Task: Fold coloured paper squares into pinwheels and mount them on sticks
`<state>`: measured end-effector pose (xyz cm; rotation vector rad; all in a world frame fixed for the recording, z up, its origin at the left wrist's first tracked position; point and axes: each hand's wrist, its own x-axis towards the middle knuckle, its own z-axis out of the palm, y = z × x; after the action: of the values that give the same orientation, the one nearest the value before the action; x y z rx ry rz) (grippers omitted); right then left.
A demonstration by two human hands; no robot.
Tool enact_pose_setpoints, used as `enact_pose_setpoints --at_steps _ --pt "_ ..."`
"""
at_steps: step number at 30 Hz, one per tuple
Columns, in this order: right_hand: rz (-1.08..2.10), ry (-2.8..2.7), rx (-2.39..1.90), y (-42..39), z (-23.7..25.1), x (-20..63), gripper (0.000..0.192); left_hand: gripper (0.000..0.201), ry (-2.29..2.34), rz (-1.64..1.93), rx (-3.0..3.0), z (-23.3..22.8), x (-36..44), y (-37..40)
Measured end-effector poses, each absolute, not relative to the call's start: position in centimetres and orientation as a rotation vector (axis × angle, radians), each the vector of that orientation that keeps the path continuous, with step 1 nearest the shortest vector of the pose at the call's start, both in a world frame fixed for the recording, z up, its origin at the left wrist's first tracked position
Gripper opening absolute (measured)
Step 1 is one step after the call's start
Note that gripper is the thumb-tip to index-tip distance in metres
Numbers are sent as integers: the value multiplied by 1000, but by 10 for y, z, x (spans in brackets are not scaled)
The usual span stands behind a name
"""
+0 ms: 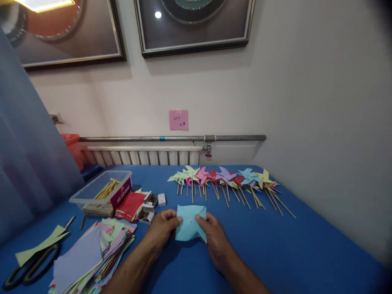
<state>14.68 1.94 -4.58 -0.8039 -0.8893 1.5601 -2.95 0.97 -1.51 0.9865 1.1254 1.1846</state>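
Between my two hands is a light blue paper square (190, 228), held a little above the blue tabletop. A small dark dot marks its middle, and slits show near its upper right and lower right corners. My left hand (165, 226) pinches its left edge, thumb on top. On the right edge, my right hand (214, 234) grips it with the thumb lying on the paper and the other fingers hidden beneath. Left of my left hand lie small open boxes of metal pins (147, 214) and a stack of coloured paper (82, 253).
Finished paper pinwheels (225, 175) on sticks lie in a row at the back. A clear plastic box (88, 190) holds thin sticks, beside red paper sheets (131, 205). Black-handled scissors (30, 269) lie at left under green paper. A radiator (147, 157) and wall stand behind.
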Motion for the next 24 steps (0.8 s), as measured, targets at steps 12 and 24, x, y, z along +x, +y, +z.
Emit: enact_pose_setpoints --at_steps 12,24 --pt "1633 -980 -763 12 -45 139 51 53 1036 1295 755 -10 -26 8" --pt "1851 -1006 -602 -4 -21 139 58 50 968 1252 729 -10 -28 6"
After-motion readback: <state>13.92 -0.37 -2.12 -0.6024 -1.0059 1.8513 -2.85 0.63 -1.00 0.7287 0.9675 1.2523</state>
